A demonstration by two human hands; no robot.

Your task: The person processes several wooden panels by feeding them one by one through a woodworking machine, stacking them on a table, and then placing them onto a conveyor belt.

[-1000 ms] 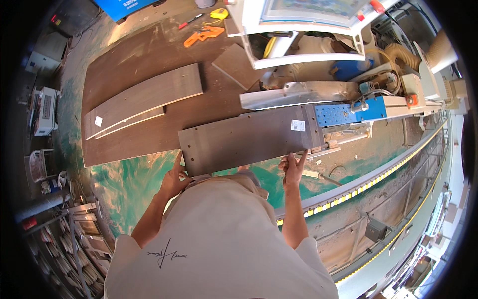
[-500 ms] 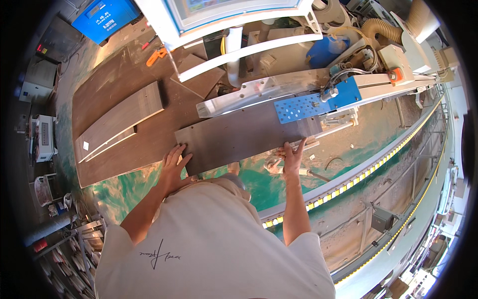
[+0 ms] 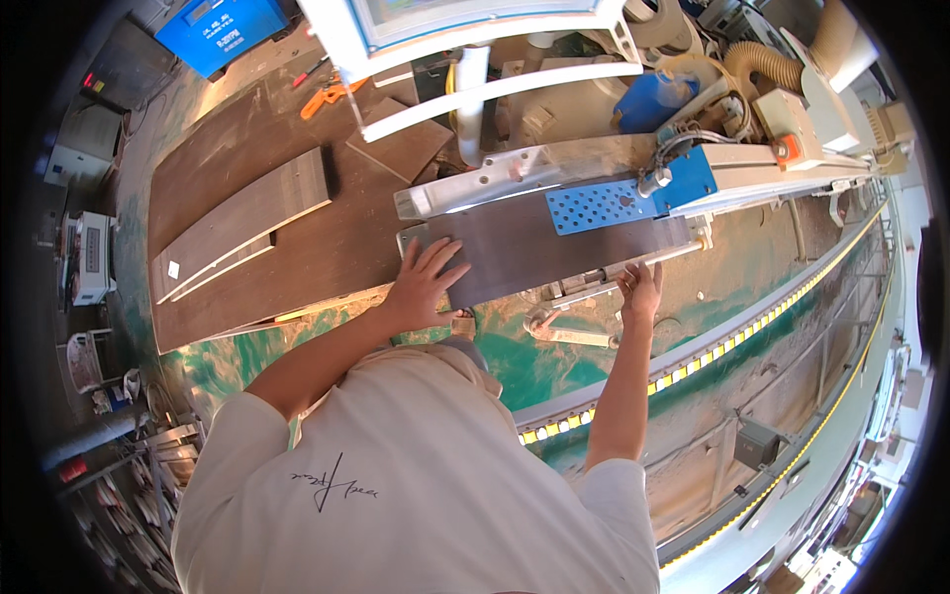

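A long dark brown board point(image 3: 534, 247) lies lengthwise in front of me, its right part under a perforated blue plate point(image 3: 594, 210) of the machine. My left hand point(image 3: 424, 285) rests at the board's left end, fingers spread flat over the surface and nothing gripped. At the near edge, toward the right end, my right hand point(image 3: 641, 292) has its fingers curled against the board; the fingertips' underside is hidden. Along the board's far side runs a pale metal fence point(image 3: 485, 183) with holes.
A brown table panel point(image 3: 297, 262) on the left bears curved wooden pieces point(image 3: 252, 218) and an orange tool point(image 3: 332, 97). A white-framed screen point(image 3: 475, 25) hangs ahead. A rail with a yellow-and-white strip point(image 3: 683, 371) curves across the right. A blue box point(image 3: 220, 35) stands far left.
The board has slid right and slightly away, further under the blue plate. Both my hands moved right with it, and my left hand went from the board's end onto its top.
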